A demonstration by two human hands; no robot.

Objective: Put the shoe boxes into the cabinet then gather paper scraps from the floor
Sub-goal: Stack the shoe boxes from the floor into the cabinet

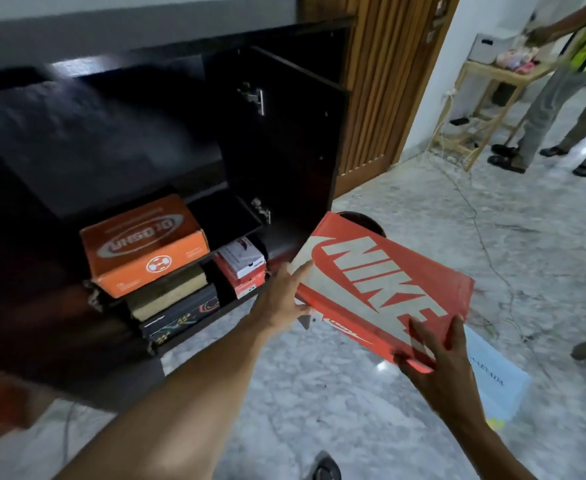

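I carry a red Nike shoe box (381,289) with white lettering, tilted, just right of the dark cabinet (128,133). My left hand (286,296) holds its left end, thumb on the lid. My right hand (437,358) grips its near right corner, fingers over the lid. The cabinet door (281,133) stands open. On the middle shelf sits an orange shoe box (142,244). Below it lie a tan box (170,291) on a black box (180,315), and beside them a white box (243,258) on a red box (239,280).
A white paper sheet (496,375) lies on the marble floor under the red box's right end. Cables (485,237) trail across the floor. Two people (568,98) stand at the back right by a wooden rack (482,109). A slatted wooden door (381,81) is behind the cabinet.
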